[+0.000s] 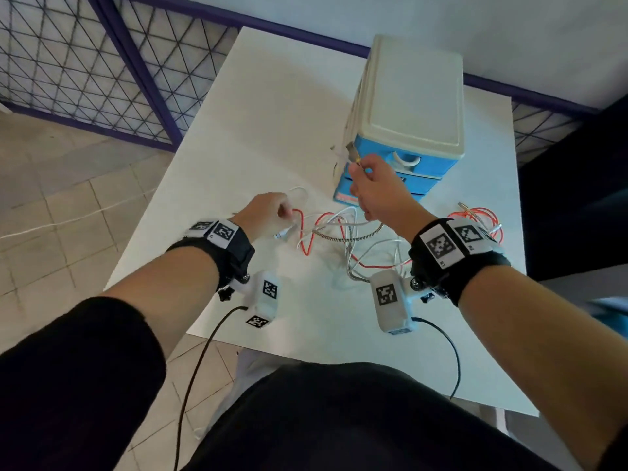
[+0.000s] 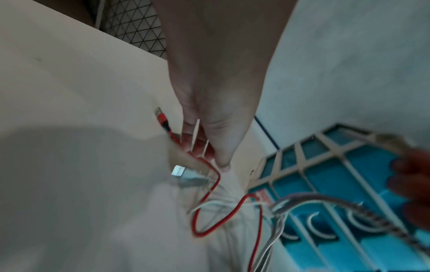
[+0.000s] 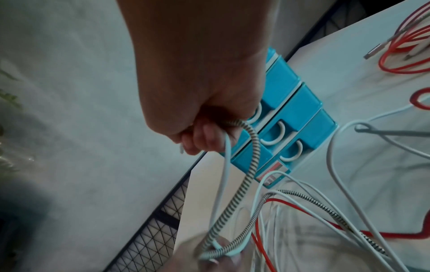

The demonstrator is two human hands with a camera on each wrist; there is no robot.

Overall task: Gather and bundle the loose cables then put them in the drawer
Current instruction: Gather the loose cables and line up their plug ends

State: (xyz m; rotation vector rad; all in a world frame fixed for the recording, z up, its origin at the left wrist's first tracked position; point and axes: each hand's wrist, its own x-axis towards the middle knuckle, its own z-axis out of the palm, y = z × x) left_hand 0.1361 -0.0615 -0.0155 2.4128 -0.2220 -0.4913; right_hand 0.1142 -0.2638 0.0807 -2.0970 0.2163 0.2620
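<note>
head: I looked down from above at table [image 1: 272, 96], both forearms in view | left wrist: close along the palm toward cables [image 2: 209, 217] | right wrist: close along the fist | shared by all: blue drawer unit [image 3: 300, 110], tangled cables

White table [image 1: 265, 107] on beige tiled floor [image 1: 51, 185]; wire-mesh fence [image 1: 61, 62] (purple-framed) stands behind, beside pale wall [image 1: 441, 15].

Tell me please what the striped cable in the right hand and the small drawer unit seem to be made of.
The striped cable looks wrapped in a woven or spiral sheath, matte, with fine black and white bands; whether this is fabric or metal cannot be told. The right hand grips it near the plug. The drawer unit looks like moulded plastic: a smooth cream top, glossy blue drawer fronts, white curved handles.
</note>
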